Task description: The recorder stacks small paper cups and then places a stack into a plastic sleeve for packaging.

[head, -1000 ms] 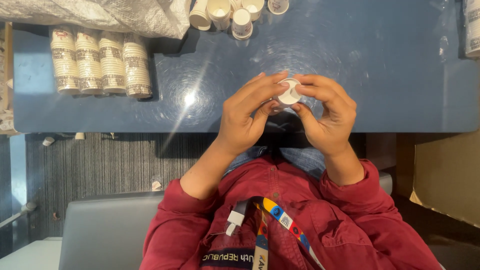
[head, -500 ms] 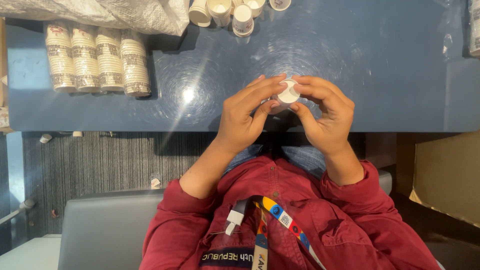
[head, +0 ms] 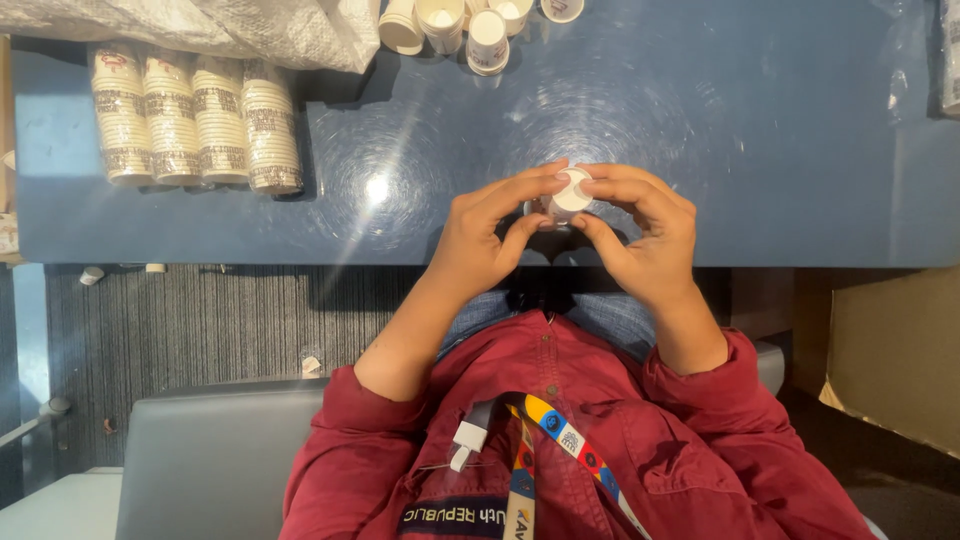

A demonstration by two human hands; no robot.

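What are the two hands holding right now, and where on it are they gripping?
Both the left hand and right hand hold one small round white cap-like piece, pinched around its rim by the fingertips, above the blue table.

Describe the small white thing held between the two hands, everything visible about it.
The small white round piece looks like a little paper cup or cap seen end-on: a pale disc face with a rim, its sides mostly hidden. It is held above the near edge of the blue table, pinched between the fingertips of the left hand and the right hand. Nothing else touches it.
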